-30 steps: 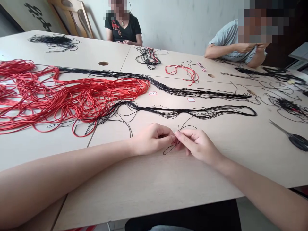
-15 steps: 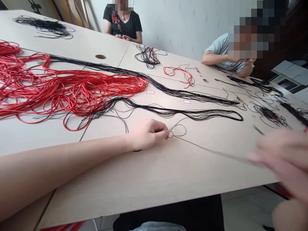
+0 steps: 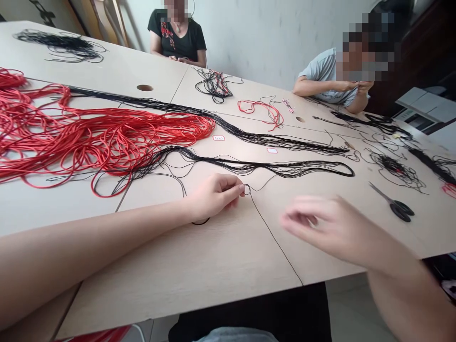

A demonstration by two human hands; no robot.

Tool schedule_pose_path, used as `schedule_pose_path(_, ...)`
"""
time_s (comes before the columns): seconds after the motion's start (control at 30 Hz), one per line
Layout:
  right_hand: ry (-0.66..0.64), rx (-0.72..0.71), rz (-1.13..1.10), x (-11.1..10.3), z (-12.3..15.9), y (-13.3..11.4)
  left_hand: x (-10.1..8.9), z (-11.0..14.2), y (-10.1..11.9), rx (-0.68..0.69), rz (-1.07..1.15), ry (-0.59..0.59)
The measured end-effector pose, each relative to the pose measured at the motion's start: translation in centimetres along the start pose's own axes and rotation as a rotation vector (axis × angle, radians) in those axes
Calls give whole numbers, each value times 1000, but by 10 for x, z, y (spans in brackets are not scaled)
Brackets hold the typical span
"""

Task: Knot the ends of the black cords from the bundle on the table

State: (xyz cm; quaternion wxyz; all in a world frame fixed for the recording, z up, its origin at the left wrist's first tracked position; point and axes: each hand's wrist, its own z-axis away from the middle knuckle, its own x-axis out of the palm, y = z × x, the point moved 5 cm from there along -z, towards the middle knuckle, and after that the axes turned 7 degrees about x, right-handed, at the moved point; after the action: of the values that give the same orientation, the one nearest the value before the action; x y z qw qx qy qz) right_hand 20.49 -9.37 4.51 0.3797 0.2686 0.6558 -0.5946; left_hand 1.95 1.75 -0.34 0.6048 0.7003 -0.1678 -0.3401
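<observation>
My left hand (image 3: 213, 195) rests on the pale wooden table (image 3: 213, 266) and pinches a thin black cord (image 3: 270, 235) at a small knot by its fingertips. From there the cord runs straight down to the table's front edge. My right hand (image 3: 327, 228) hovers to the right of the cord, blurred by motion, fingers loosely curled toward the left hand; nothing shows in it. A bundle of long black cords (image 3: 249, 166) lies just beyond my hands.
A big heap of red cords (image 3: 89, 137) covers the left of the table. Black scissors (image 3: 395, 205) lie at the right. Two people sit across the table with more cord piles (image 3: 215, 85) before them. Small white labels (image 3: 218, 137) lie mid-table.
My right hand pulled a cord end far out to the right, drawing the loop tight into a knot, then let go and came back toward the left hand.
</observation>
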Motion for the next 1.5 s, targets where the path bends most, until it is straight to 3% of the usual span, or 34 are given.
schedule_pose_path(0.1, -83, 23, 109, 31, -53, -15, -2, 0, 1, 25, 13, 16)
schedule_pose_path(0.17, -89, -19, 133, 47, -68, -23, -4, 1, 3, 24, -12, 43)
schedule_pose_path(0.33, 43, -74, 266, 58, -65, -37, -6, 4, 5, -50, -37, 118)
schedule_pose_path(0.53, 128, -117, 466, 69, -69, -47, -3, 4, -6, -244, 323, 187)
schedule_pose_path(0.63, 130, -161, 382, 69, -67, -44, 0, 2, -10, -283, 560, 193)
schedule_pose_path(0.73, 182, -158, 154, 52, -66, -35, 1, 1, -12, -279, 655, 196)
schedule_pose_path(0.83, 332, -164, -92, 29, -68, -23, 3, 1, -10, -234, 637, 135)
schedule_pose_path(0.87, 319, -177, -161, 27, -71, -20, 4, 1, -9, -215, 626, 106)
schedule_pose_path(1.0, 21, -169, -355, 40, -82, -10, 7, 3, -5, -163, 588, 43)
schedule_pose_path(1.07, -34, -128, -367, 45, -84, -6, 8, 4, -4, -155, 565, 25)
schedule_pose_path(1.2, 35, -136, -387, 43, -82, -6, 13, 6, -3, -160, 493, -45)
schedule_pose_path(1.37, 223, -309, -228, 35, -78, -20, 19, 10, 2, -157, 336, -182)
schedule_pose_path(1.5, 275, -404, -177, 35, -74, -28, 20, 13, 5, -136, 249, -253)
